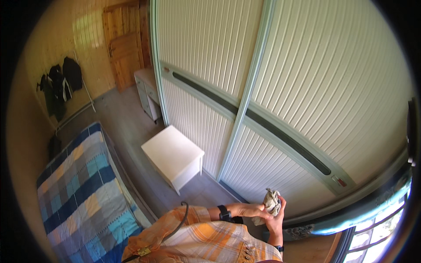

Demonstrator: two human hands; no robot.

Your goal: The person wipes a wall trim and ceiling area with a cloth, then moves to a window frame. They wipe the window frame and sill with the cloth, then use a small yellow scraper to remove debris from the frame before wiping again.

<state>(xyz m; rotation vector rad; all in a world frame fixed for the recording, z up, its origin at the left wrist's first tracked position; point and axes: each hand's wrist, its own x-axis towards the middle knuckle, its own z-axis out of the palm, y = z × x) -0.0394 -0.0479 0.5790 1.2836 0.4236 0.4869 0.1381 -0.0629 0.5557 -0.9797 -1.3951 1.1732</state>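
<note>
A crumpled light-coloured cloth (272, 201) is bunched up between my two hands, in front of the lower part of the wardrobe. My left hand (258, 210), with a black watch on its wrist, reaches across from the left and grips the cloth's lower side. From the right, my right hand (277, 217) wraps its fingers around the other side of the bundle. Part of the cloth hangs below my hands. Fingers and folds hide some of it.
A large sliding-door wardrobe (210, 42) with ribbed panels stands ahead. Against it is a small white table (174, 149). A bed with a patchwork cover (85, 194) lies at left. Behind are a small desk (148, 95), a clothes rack (86, 88) and a wooden door (123, 46). A window (371, 240) is at right.
</note>
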